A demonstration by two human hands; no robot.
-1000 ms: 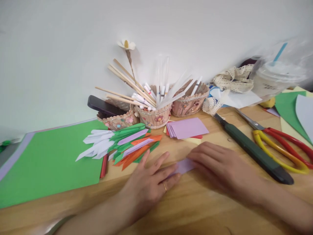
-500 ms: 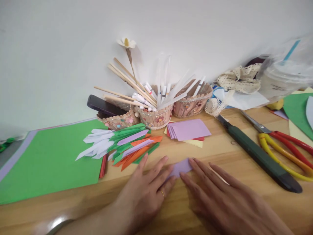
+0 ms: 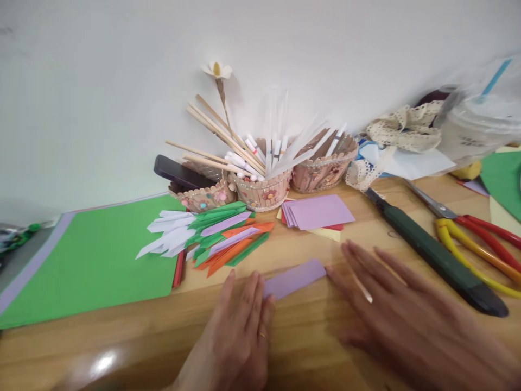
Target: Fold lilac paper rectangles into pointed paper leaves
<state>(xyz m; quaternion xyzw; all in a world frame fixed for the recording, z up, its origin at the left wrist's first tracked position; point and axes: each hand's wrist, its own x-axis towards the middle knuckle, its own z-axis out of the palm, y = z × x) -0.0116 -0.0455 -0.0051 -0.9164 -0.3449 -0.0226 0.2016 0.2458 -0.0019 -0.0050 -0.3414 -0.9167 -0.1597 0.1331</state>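
Observation:
A narrow strip of folded purple paper (image 3: 295, 278) lies on the wooden table in front of me. My left hand (image 3: 242, 328) is flat, its fingers stretched out and touching the strip's left end; a ring shows on one finger. At the strip's right end is my right hand (image 3: 391, 309), slightly blurred, with its fingers extended and one fingertip by the paper's corner. A thin pale sliver (image 3: 362, 288) shows between its fingers; I cannot make out whether it is a stick held there. Behind the strip lies a stack of purple paper pieces (image 3: 319, 212) over red and yellow ones.
Folded white, green, purple and orange paper pieces (image 3: 211, 236) lie left of centre, near green sheets (image 3: 109, 250). Decorated baskets (image 3: 264, 193) with sticks and markers stand against the wall. A dark green cutter (image 3: 431, 244) and scissors (image 3: 459, 220) lie right, with lace (image 3: 402, 127) behind.
My hands have moved apart along the purple strip, the left leftward and the right rightward, so more of the strip shows. The whole view has shifted slightly.

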